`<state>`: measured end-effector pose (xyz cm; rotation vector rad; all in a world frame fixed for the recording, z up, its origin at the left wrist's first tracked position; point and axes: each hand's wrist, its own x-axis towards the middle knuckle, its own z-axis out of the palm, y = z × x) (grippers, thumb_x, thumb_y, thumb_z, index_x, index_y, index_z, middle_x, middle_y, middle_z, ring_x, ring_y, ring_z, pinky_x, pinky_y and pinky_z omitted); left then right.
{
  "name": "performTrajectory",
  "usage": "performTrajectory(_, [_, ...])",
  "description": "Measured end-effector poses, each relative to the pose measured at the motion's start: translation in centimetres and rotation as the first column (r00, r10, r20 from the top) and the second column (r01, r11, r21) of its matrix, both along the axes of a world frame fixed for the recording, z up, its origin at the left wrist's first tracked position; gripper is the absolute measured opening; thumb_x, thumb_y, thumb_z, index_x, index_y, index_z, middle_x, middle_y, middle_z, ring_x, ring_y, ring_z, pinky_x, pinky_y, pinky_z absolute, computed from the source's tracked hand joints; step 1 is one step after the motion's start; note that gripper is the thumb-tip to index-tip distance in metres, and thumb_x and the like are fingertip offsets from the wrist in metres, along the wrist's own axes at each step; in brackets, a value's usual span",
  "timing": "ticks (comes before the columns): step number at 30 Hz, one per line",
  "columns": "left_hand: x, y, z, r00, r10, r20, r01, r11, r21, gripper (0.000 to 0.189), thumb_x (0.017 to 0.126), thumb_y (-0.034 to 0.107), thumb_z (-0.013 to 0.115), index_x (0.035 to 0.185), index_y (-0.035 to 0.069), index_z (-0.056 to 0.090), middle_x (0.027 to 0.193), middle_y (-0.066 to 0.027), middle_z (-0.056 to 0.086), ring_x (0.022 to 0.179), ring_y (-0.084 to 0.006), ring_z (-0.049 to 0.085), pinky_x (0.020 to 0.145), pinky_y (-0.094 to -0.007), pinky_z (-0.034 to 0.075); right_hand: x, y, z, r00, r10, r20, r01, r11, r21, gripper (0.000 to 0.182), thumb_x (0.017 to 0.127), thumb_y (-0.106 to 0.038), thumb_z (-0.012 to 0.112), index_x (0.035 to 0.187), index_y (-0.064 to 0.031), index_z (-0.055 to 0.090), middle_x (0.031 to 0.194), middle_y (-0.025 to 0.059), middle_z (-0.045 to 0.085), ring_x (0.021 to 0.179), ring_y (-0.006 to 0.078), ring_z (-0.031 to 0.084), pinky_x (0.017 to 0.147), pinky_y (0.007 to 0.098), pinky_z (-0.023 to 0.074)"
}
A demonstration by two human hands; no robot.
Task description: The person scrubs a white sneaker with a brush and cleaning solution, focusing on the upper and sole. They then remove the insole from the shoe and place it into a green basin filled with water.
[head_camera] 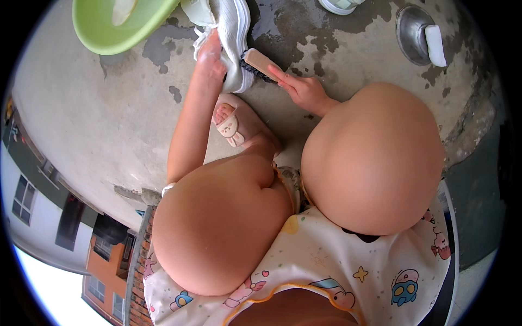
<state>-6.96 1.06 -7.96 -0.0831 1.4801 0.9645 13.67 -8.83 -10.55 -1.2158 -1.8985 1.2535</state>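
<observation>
My left hand (211, 55), wet with some suds, is inside the opening of a white sneaker (236, 40) and holds it on its side above the concrete ground; its fingers are mostly hidden in the shoe. In my right hand (304, 90) is a scrub brush (261, 64) with a pinkish-tan back and dark bristles. The bristles touch or nearly touch the ribbed sole edge of the sneaker. Just below the shoe is a foot in a pink slipper (248, 122) with a rabbit on its strap.
A green plastic basin (122, 45) holding a pale object stands at the upper left. Part of another white shoe (340, 7) shows at the top. At the upper right, a white bar (435, 45) leans on a metal bowl (412, 34). The concrete ground (122, 102) has wet patches.
</observation>
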Motion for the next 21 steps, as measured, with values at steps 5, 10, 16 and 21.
performTrajectory(5, [1.0, 0.6, 0.5, 0.956, 0.057, 0.287, -0.068, 0.997, 0.026, 0.033, 0.096, 0.028, 0.042, 0.118, 0.005, 0.053, 0.113, -0.0114, 0.06, 0.101, -0.0273, 0.059, 0.086, -0.0449, 0.051, -2.4, 7.6, 0.7, 0.992, -0.124, -0.03, 0.124, 0.992, 0.003, 0.041, 0.091, -0.013, 0.053, 0.131, -0.0218, 0.048, 0.072, 0.0154, 0.063, 0.046, 0.0216, 0.05, 0.05, 0.0306, 0.0461])
performTrajectory(10, [3.3, 0.2, 0.1, 0.971, 0.188, 0.145, -0.195, 0.98, 0.038, 0.037, 0.095, 0.034, 0.042, 0.115, 0.006, 0.056, 0.111, -0.01, 0.062, 0.099, -0.0286, 0.06, 0.087, -0.0471, 0.049, -2.2, 7.9, 2.2, 0.98, -0.196, -0.038, 0.174, 0.931, -0.322, 0.04, 0.092, -0.017, 0.052, 0.131, -0.0236, 0.047, 0.071, 0.0145, 0.059, 0.049, 0.0198, 0.048, 0.053, 0.0295, 0.045])
performTrajectory(16, [2.9, -0.2, -0.5, 0.965, 0.256, 0.063, -0.26, 0.962, 0.076, 0.033, 0.094, 0.034, 0.047, 0.112, 0.009, 0.058, 0.106, -0.0064, 0.063, 0.095, -0.0264, 0.06, 0.086, -0.045, 0.05, 5.3, -0.5, 1.7, 0.999, -0.006, -0.038, -0.001, 0.982, -0.187, 0.042, 0.093, -0.009, 0.051, 0.133, -0.0184, 0.047, 0.113, 0.0038, 0.062, 0.055, 0.0131, 0.045, 0.061, 0.0224, 0.0451])
performTrajectory(21, [4.3, 0.4, 0.8, 0.956, 0.283, 0.079, -0.286, 0.958, 0.027, 0.031, 0.093, 0.028, 0.048, 0.112, 0.006, 0.057, 0.108, -0.0095, 0.062, 0.097, -0.0286, 0.059, 0.085, -0.0458, 0.05, 2.5, 3.1, 1.3, 0.995, -0.095, 0.007, 0.092, 0.937, -0.338, 0.04, 0.094, -0.011, 0.049, 0.132, -0.0184, 0.047, 0.109, 0.0063, 0.063, 0.057, 0.0114, 0.045, 0.062, 0.021, 0.0452])
